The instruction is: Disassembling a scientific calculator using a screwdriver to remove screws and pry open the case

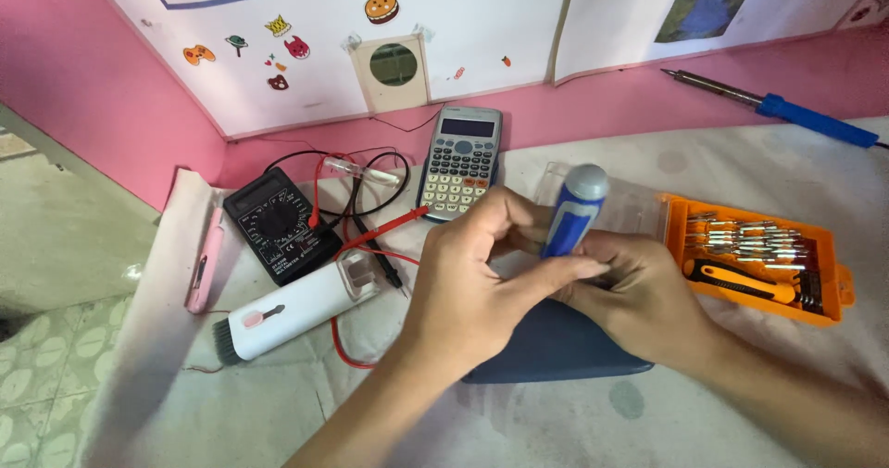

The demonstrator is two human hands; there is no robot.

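In the head view, both hands are meeting over a dark blue flat device (556, 348) lying on the light cloth-covered table (741, 172). The left hand (477, 278) is curling its fingers closed around the lower part of a blue-and-grey screwdriver handle (574, 211), with the forefinger stretching across to the right. The right hand (639, 292) is closing its fingers around the same handle from the other side, so the two hands are touching. The screwdriver is standing nearly upright, its grey cap on top; its tip is hiding behind the hands.

Just right of the hands, an orange bit case (755, 255) is lying open, showing rows of metal bits and an orange-and-black tool. Behind the hands, a grey scientific calculator (460, 161) is leaning toward the pink wall (93, 88). Left of it, a black multimeter (278, 224) is sitting with its red and black probe leads (370, 237) trailing over the cloth. Nearer the left edge, a white cleaning brush tool (287, 311) is lying at a slant, and a pink pen-like object (206, 260) is resting beside it. At the far right, a blue-handled soldering iron (787, 109) is lying by the wall.
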